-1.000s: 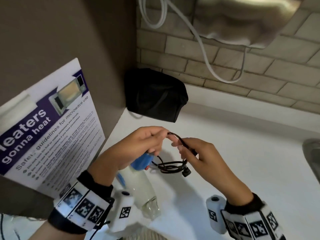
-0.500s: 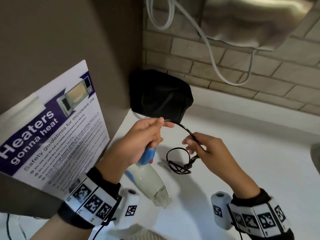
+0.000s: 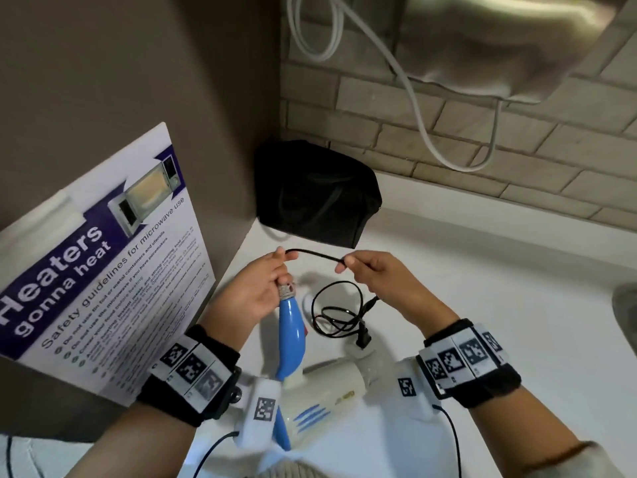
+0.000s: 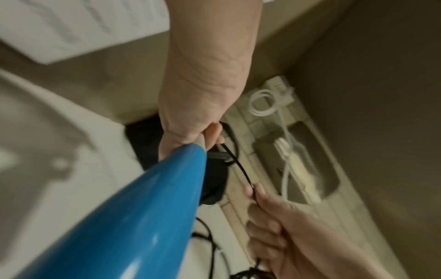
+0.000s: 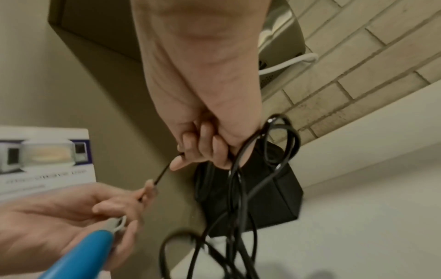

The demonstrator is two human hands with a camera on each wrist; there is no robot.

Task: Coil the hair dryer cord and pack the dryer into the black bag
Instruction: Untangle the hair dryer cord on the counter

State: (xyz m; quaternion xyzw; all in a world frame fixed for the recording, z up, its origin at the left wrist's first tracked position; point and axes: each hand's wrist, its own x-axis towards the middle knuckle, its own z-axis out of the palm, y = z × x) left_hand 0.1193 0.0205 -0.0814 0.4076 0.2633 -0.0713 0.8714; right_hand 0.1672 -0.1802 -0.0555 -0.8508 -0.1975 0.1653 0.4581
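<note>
The hair dryer has a white body (image 3: 331, 384) and a blue handle (image 3: 291, 339) and is held low over the white counter (image 3: 482, 305). My left hand (image 3: 281, 267) grips the handle's tip and pinches the black cord (image 3: 317, 255) where it leaves the handle. My right hand (image 3: 348, 265) pinches the same cord a short span to the right, so it runs taut between the hands. Loose cord loops (image 3: 337, 315) and the plug hang below my right hand. In the right wrist view the loops (image 5: 238, 188) dangle in front of the black bag (image 5: 269, 198). The bag (image 3: 317, 191) sits in the back corner.
A microwave safety poster (image 3: 103, 263) leans against the brown wall on the left. Behind the counter is a brick wall (image 3: 482, 150) with a white cable (image 3: 413, 98) hanging from a metal unit (image 3: 499, 46). A sink edge (image 3: 625, 315) shows at far right.
My hands have drawn apart, pulling a stretch of cord straight between them. The dryer has swung so its handle points up and its body lies toward me. The loops hang lower.
</note>
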